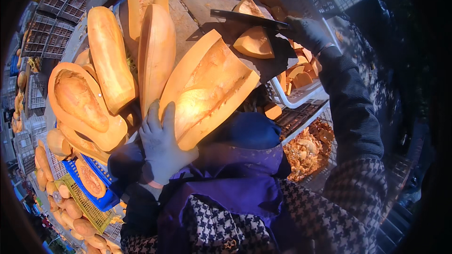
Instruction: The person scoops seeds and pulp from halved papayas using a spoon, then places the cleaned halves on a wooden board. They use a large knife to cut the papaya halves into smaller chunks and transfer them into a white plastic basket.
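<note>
My left hand (160, 148), in a grey glove, grips the near end of a large, scooped-out piece of peeled squash (212, 81), fingers along its left side and thumb at the bottom. Its hollow faces up. My right hand (305, 31), also gloved, is shut on the handle of a large knife (249, 17). The blade points left, seen nearly edge-on, above a worn board (187, 24). One cut squash chunk (256, 42) sits just below the blade in this view, and another chunk (249, 6) lies partly hidden behind it.
At left lie a peeled squash piece (109, 56) and a hollowed half (81, 95). A white crate (296, 103) holds cut chunks at right, above scraped pulp and seeds (307, 148). Blue (114, 197) and yellow (88, 204) crates and several whole squashes (84, 226) stand lower left.
</note>
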`<state>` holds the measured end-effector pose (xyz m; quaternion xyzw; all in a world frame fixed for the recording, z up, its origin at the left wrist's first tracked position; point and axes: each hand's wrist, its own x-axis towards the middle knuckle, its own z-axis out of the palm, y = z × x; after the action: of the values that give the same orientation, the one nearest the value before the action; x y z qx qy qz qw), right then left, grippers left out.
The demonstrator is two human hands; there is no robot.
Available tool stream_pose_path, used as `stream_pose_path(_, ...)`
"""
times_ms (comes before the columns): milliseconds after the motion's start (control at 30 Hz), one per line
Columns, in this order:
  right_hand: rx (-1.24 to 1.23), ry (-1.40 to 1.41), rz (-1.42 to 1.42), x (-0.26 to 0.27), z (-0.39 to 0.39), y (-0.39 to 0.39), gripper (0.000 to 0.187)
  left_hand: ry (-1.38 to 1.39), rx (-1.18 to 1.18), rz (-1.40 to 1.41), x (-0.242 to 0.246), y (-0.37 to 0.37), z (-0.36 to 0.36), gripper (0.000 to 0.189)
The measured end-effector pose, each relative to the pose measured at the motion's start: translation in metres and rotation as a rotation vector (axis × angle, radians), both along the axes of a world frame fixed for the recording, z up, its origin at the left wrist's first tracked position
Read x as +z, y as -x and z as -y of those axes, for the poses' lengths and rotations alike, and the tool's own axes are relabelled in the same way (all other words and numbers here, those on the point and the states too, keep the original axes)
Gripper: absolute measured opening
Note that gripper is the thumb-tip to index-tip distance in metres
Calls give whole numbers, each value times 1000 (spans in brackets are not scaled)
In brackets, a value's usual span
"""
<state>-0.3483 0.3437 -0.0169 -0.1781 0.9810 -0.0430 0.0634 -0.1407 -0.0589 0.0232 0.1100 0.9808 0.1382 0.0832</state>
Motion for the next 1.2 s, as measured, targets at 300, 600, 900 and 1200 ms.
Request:
stream_pose_path(300,-327,593,251,41,12,-114,32,-42,93,5,-14,-9,-12,114)
stream_pose_path(600,-311,225,-29,11,9,-78,29,4,142,17,-11,-2,-25,114)
stream_pose_path(900,-235,622,-277,61,34,-140,27,74,5,-184,-25,67,-89,112)
stream_pose_path(1200,-170,391,-255,85,80,-122,19,98,40,-133,-27,86,-103,117)
